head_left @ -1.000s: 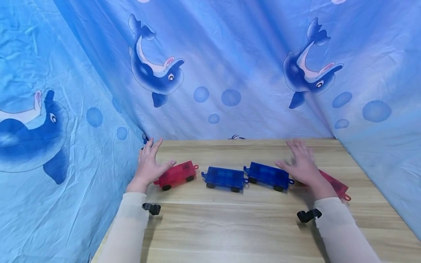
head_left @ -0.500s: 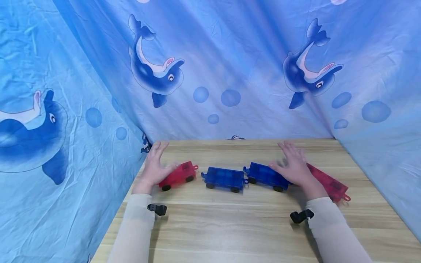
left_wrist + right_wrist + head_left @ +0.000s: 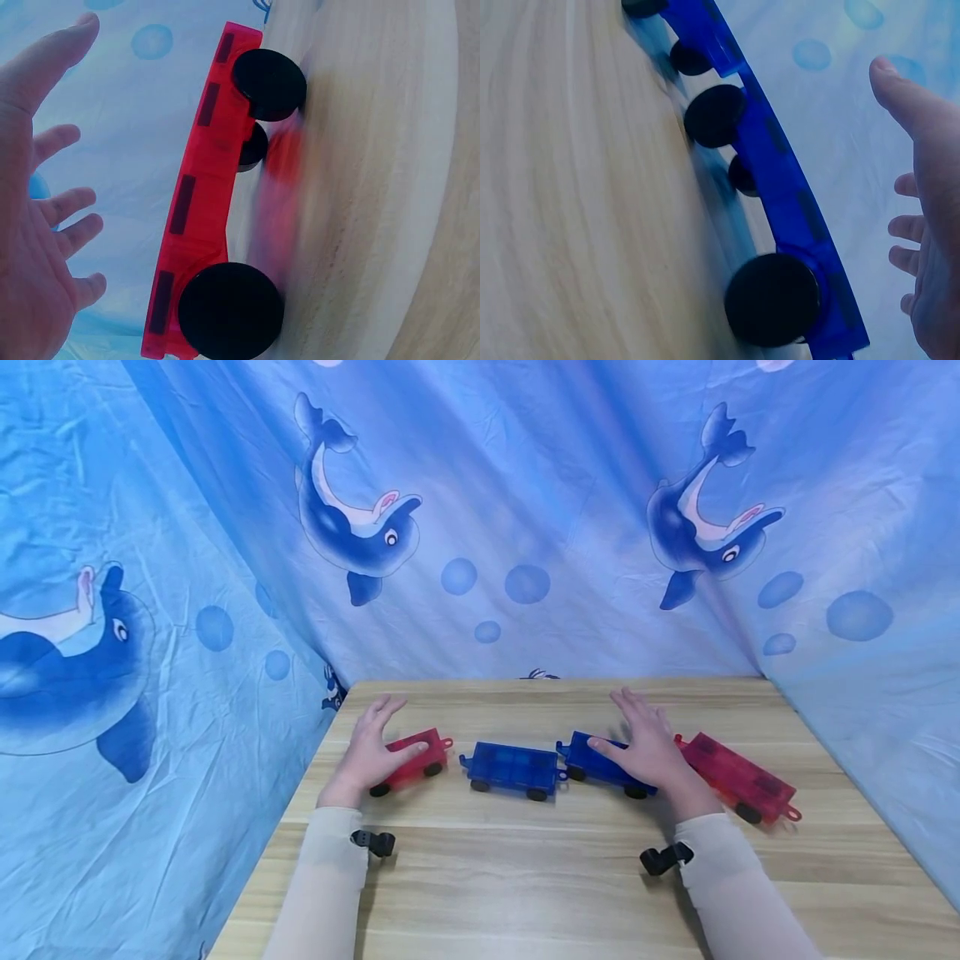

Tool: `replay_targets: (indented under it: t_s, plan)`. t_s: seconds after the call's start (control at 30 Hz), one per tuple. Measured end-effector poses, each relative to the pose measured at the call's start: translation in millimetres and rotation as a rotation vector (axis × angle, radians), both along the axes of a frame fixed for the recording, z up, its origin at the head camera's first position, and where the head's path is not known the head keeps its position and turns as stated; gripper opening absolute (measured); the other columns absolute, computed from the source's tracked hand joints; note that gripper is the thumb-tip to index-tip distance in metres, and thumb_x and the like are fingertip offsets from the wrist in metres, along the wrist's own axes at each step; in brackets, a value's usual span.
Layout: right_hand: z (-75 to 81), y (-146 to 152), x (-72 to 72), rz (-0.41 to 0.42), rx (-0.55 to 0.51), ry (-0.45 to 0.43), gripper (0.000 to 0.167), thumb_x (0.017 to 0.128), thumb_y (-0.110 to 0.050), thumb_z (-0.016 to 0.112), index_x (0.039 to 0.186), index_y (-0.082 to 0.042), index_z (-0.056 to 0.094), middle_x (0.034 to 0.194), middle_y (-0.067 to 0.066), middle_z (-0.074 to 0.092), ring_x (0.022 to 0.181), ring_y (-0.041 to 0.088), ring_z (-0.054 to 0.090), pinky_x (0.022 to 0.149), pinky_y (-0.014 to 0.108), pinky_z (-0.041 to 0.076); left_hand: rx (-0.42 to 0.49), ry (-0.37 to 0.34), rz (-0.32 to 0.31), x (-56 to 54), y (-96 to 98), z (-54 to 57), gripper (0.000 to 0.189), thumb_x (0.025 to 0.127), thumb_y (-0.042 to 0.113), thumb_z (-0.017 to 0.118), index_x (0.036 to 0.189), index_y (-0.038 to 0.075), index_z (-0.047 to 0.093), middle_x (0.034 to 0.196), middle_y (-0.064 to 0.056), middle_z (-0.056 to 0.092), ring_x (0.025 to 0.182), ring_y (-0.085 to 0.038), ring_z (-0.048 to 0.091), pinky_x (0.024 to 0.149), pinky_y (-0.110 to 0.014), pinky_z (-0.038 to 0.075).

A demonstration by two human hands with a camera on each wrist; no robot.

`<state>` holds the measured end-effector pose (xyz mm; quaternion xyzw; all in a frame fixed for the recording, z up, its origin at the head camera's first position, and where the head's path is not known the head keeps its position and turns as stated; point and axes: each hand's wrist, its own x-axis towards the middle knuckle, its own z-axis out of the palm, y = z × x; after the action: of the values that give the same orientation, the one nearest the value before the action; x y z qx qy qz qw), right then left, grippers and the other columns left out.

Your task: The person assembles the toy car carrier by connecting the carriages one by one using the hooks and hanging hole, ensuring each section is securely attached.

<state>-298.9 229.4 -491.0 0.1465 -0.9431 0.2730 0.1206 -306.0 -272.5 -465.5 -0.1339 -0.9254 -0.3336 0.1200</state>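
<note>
Left of the left blue wagon (image 3: 513, 766), your left hand (image 3: 372, 753) hovers above the left red wagon (image 3: 214, 180), fingers spread well apart and gripping nothing. That red wagon stands on its wheels on the worktop (image 3: 517, 877), a gap short of the left blue wagon. Just right of the left blue wagon stands the right blue wagon (image 3: 784, 202), ends close together; you cannot tell whether they are coupled. Above it hovers your right hand (image 3: 647, 747), fingers spread wide and holding nothing. Farthest right of the left blue wagon, the right red wagon (image 3: 738, 770) sits angled.
</note>
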Motion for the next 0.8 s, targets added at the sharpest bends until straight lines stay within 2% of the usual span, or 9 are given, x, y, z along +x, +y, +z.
replay_targets:
  t_s: [0.2, 0.33, 0.47, 0.63, 0.8]
  plan:
    - [-0.8, -15.3, 3.7, 0.015, -0.005, -0.029, 0.105, 0.090, -0.072, 0.066, 0.166, -0.012, 0.028, 0.171, 0.020, 0.021, 0.156, 0.046, 0.018, 0.122, 0.071, 0.001, -0.028, -0.033, -0.018, 1.1, 5.1, -1.8, 0.092, 0.083, 0.058, 0.085, 0.160, 0.024, 0.046, 0.168, -0.013, 0.031, 0.151, -0.045, 0.026, 0.113, -0.074, 0.031]
    - [-1.1, -28.8, 5.1, 0.041, -0.007, -0.061, 0.105, 0.090, -0.072, 0.068, 0.166, -0.012, 0.029, 0.171, 0.019, 0.023, 0.156, 0.045, 0.020, 0.122, 0.070, 0.002, -0.056, -0.067, -0.035, 1.9, 7.9, -1.6, 0.094, 0.082, 0.059, 0.085, 0.159, 0.022, 0.046, 0.166, -0.013, 0.033, 0.150, -0.045, 0.029, 0.111, -0.074, 0.034]
    - [-0.4, -40.9, 5.0, 0.071, 0.005, -0.070, 0.104, 0.089, -0.070, 0.070, 0.167, -0.015, 0.028, 0.171, 0.017, 0.025, 0.156, 0.043, 0.022, 0.123, 0.068, 0.003, -0.077, -0.095, -0.043, 1.2, 9.7, -2.5, 0.093, 0.081, 0.056, 0.087, 0.159, 0.024, 0.047, 0.166, -0.012, 0.034, 0.150, -0.044, 0.030, 0.108, -0.073, 0.038]
    - [2.2, -53.3, 4.3, 0.097, 0.015, -0.063, 0.106, 0.087, -0.076, 0.067, 0.167, -0.017, 0.030, 0.170, 0.014, 0.029, 0.155, 0.040, 0.026, 0.124, 0.066, 0.005, -0.096, -0.125, -0.053, -0.5, 11.1, -5.7, 0.094, 0.081, 0.054, 0.088, 0.159, 0.023, 0.047, 0.165, -0.012, 0.036, 0.148, -0.044, 0.034, 0.109, -0.071, 0.039]
    - [2.8, -65.6, 5.0, 0.123, 0.024, -0.096, 0.105, 0.086, -0.077, 0.068, 0.166, -0.018, 0.032, 0.169, 0.012, 0.031, 0.154, 0.043, 0.025, 0.125, 0.064, 0.006, -0.089, -0.159, -0.052, -0.5, 12.0, -8.1, 0.092, 0.081, 0.052, 0.089, 0.159, 0.027, 0.047, 0.163, -0.009, 0.038, 0.144, -0.040, 0.039, 0.105, -0.065, 0.048]
